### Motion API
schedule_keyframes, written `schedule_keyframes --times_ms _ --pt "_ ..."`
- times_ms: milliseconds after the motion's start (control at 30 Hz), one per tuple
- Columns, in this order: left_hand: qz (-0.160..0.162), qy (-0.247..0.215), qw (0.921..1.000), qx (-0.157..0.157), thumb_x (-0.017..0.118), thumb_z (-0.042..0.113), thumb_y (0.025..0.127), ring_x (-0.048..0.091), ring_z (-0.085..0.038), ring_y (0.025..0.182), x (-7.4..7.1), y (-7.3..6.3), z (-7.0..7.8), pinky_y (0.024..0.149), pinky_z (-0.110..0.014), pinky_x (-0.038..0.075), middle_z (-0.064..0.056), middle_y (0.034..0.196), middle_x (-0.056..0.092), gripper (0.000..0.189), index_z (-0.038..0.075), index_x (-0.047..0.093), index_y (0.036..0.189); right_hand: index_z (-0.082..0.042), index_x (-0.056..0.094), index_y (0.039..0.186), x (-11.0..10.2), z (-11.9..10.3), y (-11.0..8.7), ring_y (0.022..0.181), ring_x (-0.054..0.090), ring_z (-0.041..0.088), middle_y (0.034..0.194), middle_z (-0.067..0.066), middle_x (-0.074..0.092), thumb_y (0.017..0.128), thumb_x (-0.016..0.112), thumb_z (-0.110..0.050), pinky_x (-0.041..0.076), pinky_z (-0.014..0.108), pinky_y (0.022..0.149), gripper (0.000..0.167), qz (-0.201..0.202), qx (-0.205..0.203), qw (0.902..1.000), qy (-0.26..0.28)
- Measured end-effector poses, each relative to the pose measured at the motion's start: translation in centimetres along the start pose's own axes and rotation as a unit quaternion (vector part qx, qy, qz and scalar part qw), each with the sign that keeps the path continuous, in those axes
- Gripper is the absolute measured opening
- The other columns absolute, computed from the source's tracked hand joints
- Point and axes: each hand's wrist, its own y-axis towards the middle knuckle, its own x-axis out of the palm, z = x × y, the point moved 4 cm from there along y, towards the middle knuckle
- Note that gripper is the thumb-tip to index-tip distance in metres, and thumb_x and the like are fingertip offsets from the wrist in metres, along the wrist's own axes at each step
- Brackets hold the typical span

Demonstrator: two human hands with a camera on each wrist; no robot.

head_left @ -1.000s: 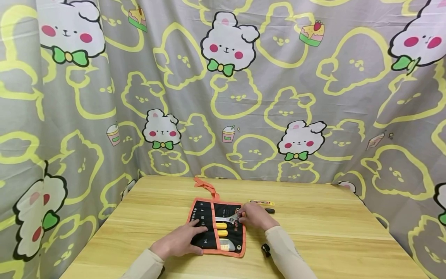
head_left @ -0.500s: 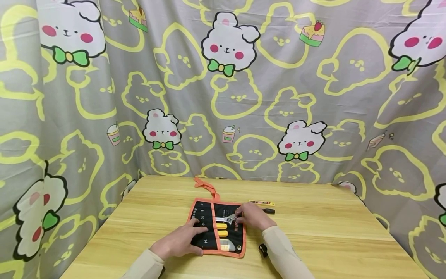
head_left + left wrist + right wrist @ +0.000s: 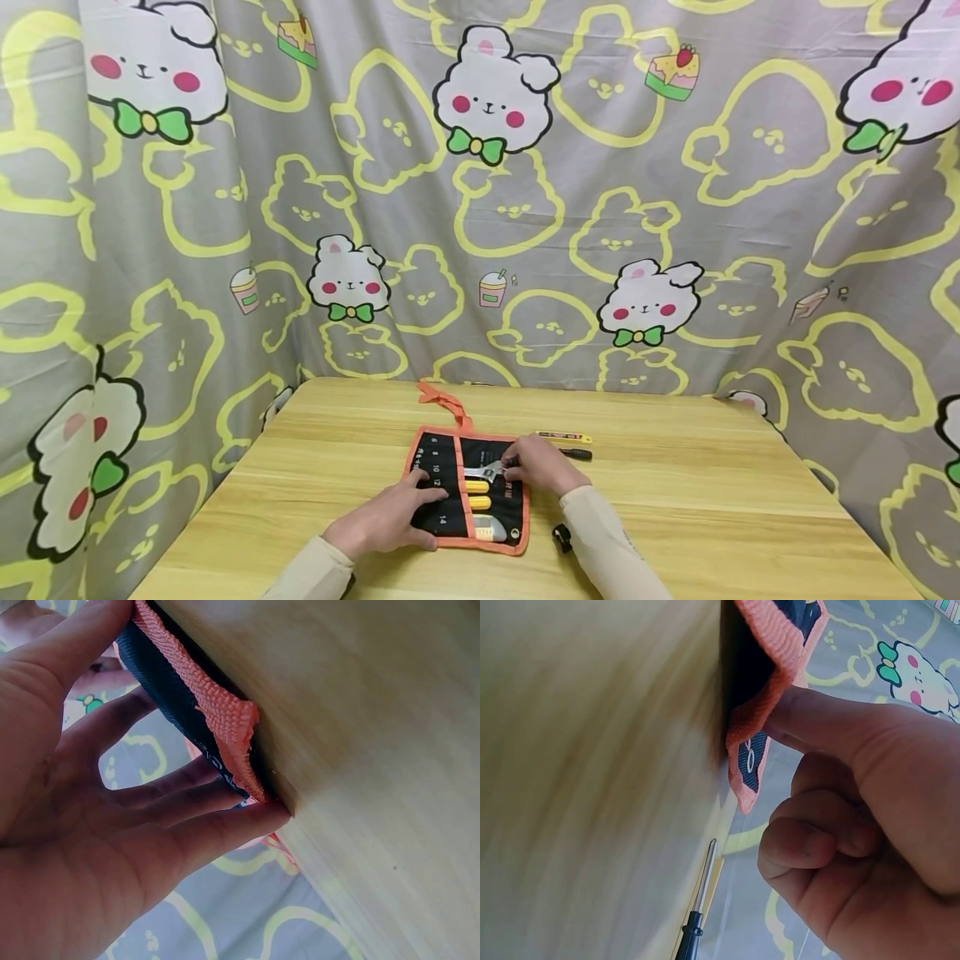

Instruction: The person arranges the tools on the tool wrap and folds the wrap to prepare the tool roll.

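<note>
A black tool pouch with orange edging (image 3: pixel 433 521) lies unrolled on the table in the head view. My left hand (image 3: pixel 386 512) rests on its left, numbered part with fingers spread; in the left wrist view the hand (image 3: pixel 112 802) reaches along the pouch's orange edge (image 3: pixel 217 709). An adjustable wrench (image 3: pixel 483 472) sits partly in an upper pocket. At its head end, my right hand (image 3: pixel 543 464) pinches it, the fingertips partly hidden. In the right wrist view the thumb (image 3: pixel 817 724) meets the pouch border (image 3: pixel 776 645) and the other visible fingers are curled.
Two yellow handles (image 3: pixel 477 486) and a grey-and-yellow utility knife (image 3: pixel 489 527) stick out of pockets below the wrench. Beyond the right hand lie a black-handled screwdriver (image 3: pixel 579 454) and a flat yellow item (image 3: pixel 573 437). An orange strap (image 3: pixel 446 402) trails behind the pouch.
My right hand has moved a little left, and the wrench has slid further left into its pocket. The left hand has stayed in place on the pouch.
</note>
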Motion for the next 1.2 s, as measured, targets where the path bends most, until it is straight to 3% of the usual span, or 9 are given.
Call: schedule_keyframes --times_ms 400,633,767,933,1200 --pt "-0.003 0.003 1.0000 -0.003 0.086 0.040 0.081 0.060 -0.039 0.120 0.0 0.1 -0.1 0.099 -0.057 0.051 -0.024 0.143 0.048 0.069 0.012 0.063 0.140 -0.008 0.080 0.092 0.0 -0.2 0.2 0.065 0.052 0.004 0.088 0.000 0.076 0.092 0.077 -0.011 0.048 0.025 0.064 0.004 -0.004 0.010 0.9999 0.013" --pt "-0.003 0.003 1.0000 -0.007 0.086 0.039 0.081 0.060 -0.039 0.119 0.1 0.1 -0.1 0.099 -0.057 0.051 -0.023 0.142 0.048 0.068 0.012 0.064 0.139 -0.012 0.078 0.085 0.3 -0.3 0.5 0.061 0.047 0.004 0.082 -0.004 0.073 0.091 0.077 -0.011 0.044 0.024 0.061 0.006 -0.001 0.007 0.9998 0.018" --pt "-0.004 0.003 1.0000 -0.005 0.086 0.039 0.081 0.060 -0.039 0.119 0.0 0.1 0.0 0.099 -0.057 0.051 -0.023 0.142 0.048 0.068 0.012 0.063 0.139 -0.011 0.081 0.092 0.5 -0.5 0.7 0.066 0.056 0.004 0.088 -0.001 0.077 0.091 0.078 -0.012 0.050 0.024 0.064 0.003 0.000 0.007 0.9998 0.017" --pt "-0.007 0.005 1.0000 -0.002 0.085 0.040 0.082 0.059 -0.039 0.120 0.0 0.1 0.0 0.099 -0.057 0.051 -0.023 0.143 0.048 0.068 0.013 0.063 0.140 -0.007 0.082 0.100 0.6 -1.0 1.1 0.085 0.072 0.015 0.097 0.004 0.079 0.090 0.079 -0.013 0.059 0.031 0.075 0.012 0.003 0.007 0.9999 0.010" --pt "-0.010 0.009 0.9999 -0.001 0.085 0.041 0.082 0.060 -0.040 0.120 0.0 0.2 -0.1 0.098 -0.056 0.052 -0.023 0.143 0.049 0.068 0.013 0.063 0.140 -0.007 0.082 0.098 0.6 -1.3 1.6 0.085 0.072 0.016 0.096 0.004 0.079 0.089 0.080 -0.012 0.059 0.031 0.074 0.011 0.000 0.017 0.9998 0.009"
